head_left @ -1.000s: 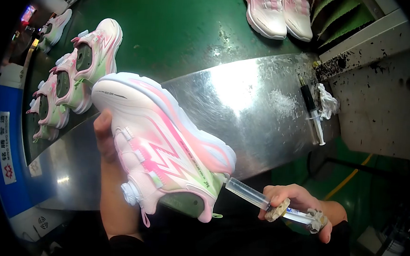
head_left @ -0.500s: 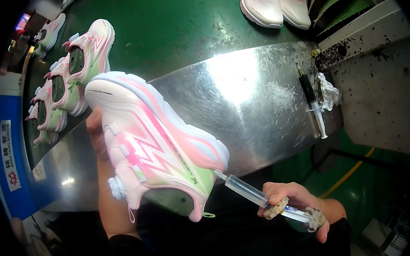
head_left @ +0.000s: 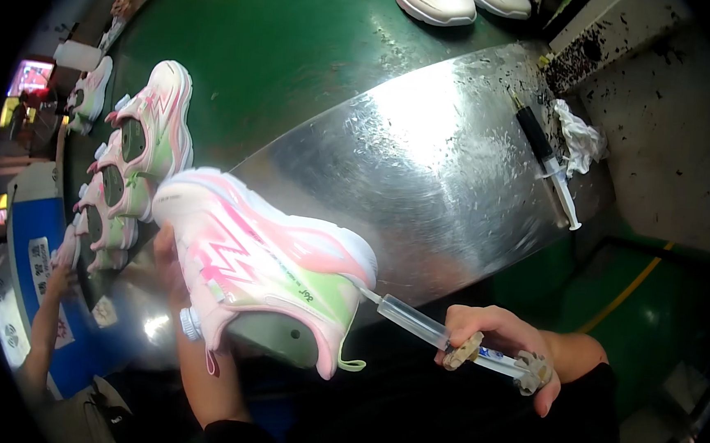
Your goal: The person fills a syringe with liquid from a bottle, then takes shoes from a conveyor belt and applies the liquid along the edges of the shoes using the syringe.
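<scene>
A pink, white and green sneaker hangs tilted in front of me, its toe up and to the left and its heel toward the right. My left hand grips it from behind near the toe; most of those fingers are hidden by the shoe. In my right hand is a clear syringe, its flange and plunger end wrapped in a pale, crumpled material. The syringe tip meets the seam between sole and upper at the heel. The thumb rests by the plunger end.
Several matching sneakers stand in a row on the green surface. Two more shoes are at the top. A dark-filled syringe and crumpled white tissue lie on the metal plate. Another person's hand touches a shoe at left.
The sneaker has tilted, its toe lower and its opening turned more toward me. My right hand and the syringe moved slightly left and up with the heel. Another person's arm has appeared at left.
</scene>
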{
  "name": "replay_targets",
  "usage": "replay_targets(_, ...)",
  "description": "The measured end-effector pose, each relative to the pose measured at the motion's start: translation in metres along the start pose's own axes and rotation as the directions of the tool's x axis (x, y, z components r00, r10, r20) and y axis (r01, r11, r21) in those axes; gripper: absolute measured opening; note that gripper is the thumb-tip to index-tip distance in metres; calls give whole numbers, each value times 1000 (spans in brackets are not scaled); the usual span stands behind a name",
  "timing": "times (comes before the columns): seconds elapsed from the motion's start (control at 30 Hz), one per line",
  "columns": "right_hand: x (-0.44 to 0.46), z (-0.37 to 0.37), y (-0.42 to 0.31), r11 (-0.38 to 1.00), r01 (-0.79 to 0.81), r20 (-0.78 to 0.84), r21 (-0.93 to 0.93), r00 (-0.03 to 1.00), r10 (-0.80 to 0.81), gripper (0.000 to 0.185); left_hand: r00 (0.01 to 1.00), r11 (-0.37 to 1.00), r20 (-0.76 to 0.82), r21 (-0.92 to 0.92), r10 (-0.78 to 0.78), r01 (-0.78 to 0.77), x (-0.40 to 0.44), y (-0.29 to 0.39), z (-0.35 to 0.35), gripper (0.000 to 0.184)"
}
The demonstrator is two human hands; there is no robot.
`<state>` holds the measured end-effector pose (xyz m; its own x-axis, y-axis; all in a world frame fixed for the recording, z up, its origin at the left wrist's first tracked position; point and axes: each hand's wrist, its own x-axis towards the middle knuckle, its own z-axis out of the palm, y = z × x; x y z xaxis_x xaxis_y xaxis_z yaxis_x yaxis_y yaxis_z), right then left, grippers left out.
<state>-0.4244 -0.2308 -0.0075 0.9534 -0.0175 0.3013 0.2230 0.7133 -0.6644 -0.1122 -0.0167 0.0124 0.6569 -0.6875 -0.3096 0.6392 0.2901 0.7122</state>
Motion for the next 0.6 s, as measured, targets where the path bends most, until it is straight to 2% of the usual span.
replay_targets(0.1,2,-7,7,999,22,8,50,1000,-22,108,986,986,-51,34,-159,161,-18,14,-18,62)
replay_targets(0.17,3,-12,12,999,22,23,30,999,-23,109,955,945,-290,287,-68,155,-41,20,-29,66)
replay_targets(0.23,6,-18,14,1000,6,35,-18,999,-5,109,920,893,-391,416,6,171,-58,24,-34,64)
replay_targets(0.37,11,-21,20,998,-49,27,-41,998,50,108,919,881,-394,435,0,186,-82,24,-37,49)
replay_targets(0.5,11,-16,28,994,-96,15,-53,995,97,106,941,925,-334,371,53,79,-124,15,-75,43)
replay_targets(0.53,11,-14,29,994,-95,19,-59,995,97,106,922,886,-371,457,113,75,-131,10,-76,46)
replay_targets(0.57,12,-13,29,993,-95,23,-64,995,97,106,884,965,-465,253,55,73,-143,8,-70,48)
replay_targets(0.6,12,-11,29,993,-97,26,-69,995,99,106,893,950,-448,295,46,99,-150,4,-64,51)
